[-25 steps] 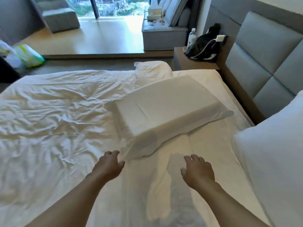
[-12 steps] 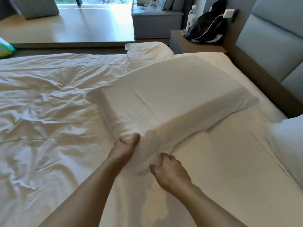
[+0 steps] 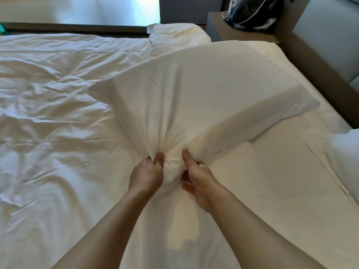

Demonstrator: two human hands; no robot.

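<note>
A large white pillow (image 3: pixel 204 98) lies across the middle of the bed, its near end bunched into folds. My left hand (image 3: pixel 146 173) grips that bunched end from the left, thumb on top and fingers curled under the cloth. My right hand (image 3: pixel 198 178) grips the same end from the right, thumb pressed into the fabric. The two hands sit close together, with the gathered fabric between them. The far end of the pillow rests toward the headboard side.
A crumpled white duvet (image 3: pixel 54 117) covers the left of the bed. A second pillow (image 3: pixel 178 38) lies at the far edge, another white pillow (image 3: pixel 345 158) at the right. A grey padded headboard (image 3: pixel 328 32) and a bedside table (image 3: pixel 229 30) with a dark bag (image 3: pixel 252 14) stand at the right.
Both hands moved forward from the bare sheet to the pillow's near end and closed on it, bunching the fabric. The view has moved closer to the pillow.
</note>
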